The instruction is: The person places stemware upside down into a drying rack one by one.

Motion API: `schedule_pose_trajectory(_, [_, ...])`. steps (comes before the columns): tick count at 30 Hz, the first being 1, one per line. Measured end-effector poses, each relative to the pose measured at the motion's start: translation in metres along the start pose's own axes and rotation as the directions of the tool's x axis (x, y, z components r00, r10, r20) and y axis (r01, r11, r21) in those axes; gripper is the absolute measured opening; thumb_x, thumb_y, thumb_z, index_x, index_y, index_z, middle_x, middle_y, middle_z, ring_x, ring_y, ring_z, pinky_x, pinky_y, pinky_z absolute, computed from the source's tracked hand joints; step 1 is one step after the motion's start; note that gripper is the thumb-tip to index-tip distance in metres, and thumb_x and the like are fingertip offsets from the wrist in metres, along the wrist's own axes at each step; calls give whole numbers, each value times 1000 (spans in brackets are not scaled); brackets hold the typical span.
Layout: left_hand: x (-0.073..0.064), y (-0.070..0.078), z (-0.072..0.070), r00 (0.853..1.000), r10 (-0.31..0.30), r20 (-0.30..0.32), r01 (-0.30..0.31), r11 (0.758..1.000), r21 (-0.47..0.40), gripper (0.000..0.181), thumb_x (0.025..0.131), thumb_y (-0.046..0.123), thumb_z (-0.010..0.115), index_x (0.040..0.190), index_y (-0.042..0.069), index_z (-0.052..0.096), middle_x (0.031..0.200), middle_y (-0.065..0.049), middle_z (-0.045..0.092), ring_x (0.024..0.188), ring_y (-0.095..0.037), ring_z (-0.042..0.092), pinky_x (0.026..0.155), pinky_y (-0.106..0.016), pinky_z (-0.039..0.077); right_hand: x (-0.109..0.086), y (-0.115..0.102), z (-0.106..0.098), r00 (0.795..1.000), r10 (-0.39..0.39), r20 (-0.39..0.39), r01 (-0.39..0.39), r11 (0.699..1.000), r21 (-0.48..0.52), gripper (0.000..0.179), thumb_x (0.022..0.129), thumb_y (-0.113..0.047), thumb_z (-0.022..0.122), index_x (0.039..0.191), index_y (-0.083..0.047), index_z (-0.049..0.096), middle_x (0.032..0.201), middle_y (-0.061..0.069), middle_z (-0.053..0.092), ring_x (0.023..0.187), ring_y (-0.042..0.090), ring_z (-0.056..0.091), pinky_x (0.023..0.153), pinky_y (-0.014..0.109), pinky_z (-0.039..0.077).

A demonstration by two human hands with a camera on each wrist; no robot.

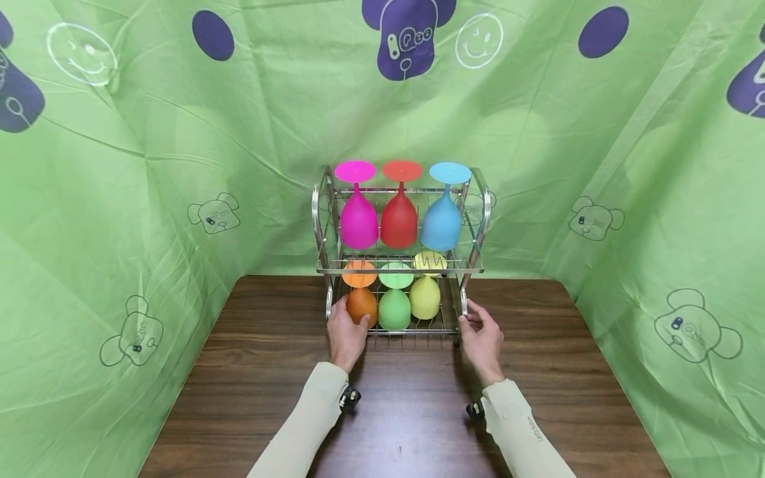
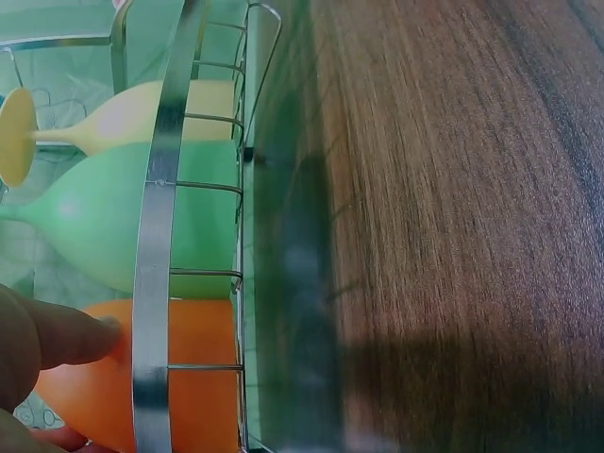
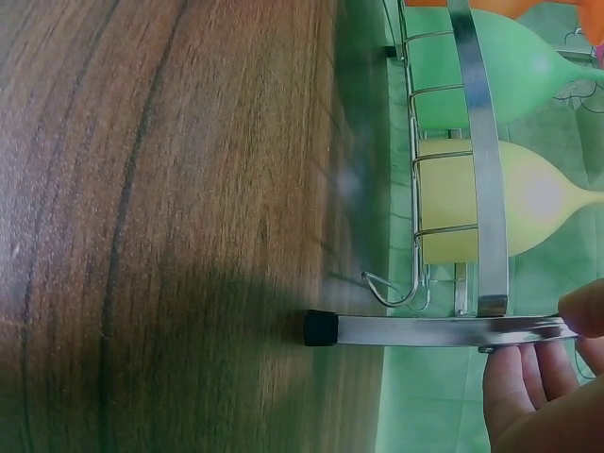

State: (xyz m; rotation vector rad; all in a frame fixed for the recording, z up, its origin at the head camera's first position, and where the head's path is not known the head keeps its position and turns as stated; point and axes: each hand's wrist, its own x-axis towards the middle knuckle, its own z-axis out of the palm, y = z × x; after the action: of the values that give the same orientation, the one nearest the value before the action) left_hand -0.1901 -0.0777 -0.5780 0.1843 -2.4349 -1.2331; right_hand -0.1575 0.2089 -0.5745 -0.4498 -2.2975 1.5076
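Note:
My left hand [image 1: 348, 340] holds the bowl of an upside-down orange goblet [image 1: 362, 304] on the lower tier of a chrome two-tier rack [image 1: 399, 271]. In the left wrist view a fingertip [image 2: 106, 338] presses its side, and the front rail crosses before it. Beside it stand an upside-down green goblet [image 1: 394, 309] and a yellow goblet [image 1: 425, 299], the yellow one a little farther back. At the rack's right side, my right hand [image 1: 481, 340] pinches the metal leg [image 3: 415, 331] between thumb and fingers, above its black foot [image 3: 321, 328].
The upper tier carries upside-down magenta [image 1: 359, 222], red [image 1: 399, 222] and blue [image 1: 441, 222] goblets in a row. Beneath the rack is a dark wood table [image 1: 406, 411]. Green printed cloth [image 1: 269, 133] hangs behind it and on both sides.

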Motion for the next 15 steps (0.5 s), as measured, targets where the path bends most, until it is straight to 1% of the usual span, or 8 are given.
schedule_pose_trajectory(7, [0, 1, 1, 1000, -17, -14, 17, 1000, -13, 67, 82, 9, 89, 142, -2, 58, 138, -24, 63, 124, -46, 63, 108, -58, 52, 1, 1, 1, 1000, -12, 1, 12, 1000, -9, 47, 95, -6, 74, 139, -22, 70, 113, 14, 76, 102, 28, 74, 79, 8, 53])
schedule_pose_trajectory(11, [0, 2, 1, 1000, -21, -7, 21, 1000, -21, 69, 83, 9, 88, 143, -2, 57, 140, -24, 61, 126, -45, 62, 110, -58, 50, 2, 0, 0, 1000, -10, 6, 10, 1000, 6, 47, 95, -5, 74, 139, -22, 70, 113, 13, 76, 103, 27, 73, 78, 6, 51])
schedule_pose_trajectory(15, [-4, 4, -1, 1000, -29, 9, 30, 999, -37, 74, 84, 11, 88, 148, -3, 53, 146, -22, 57, 132, -44, 59, 115, -57, 48, 2, -1, -2, 1000, -8, 18, 8, 1000, 8, 48, 95, -5, 74, 139, -22, 70, 114, 14, 76, 103, 28, 72, 77, 5, 51])
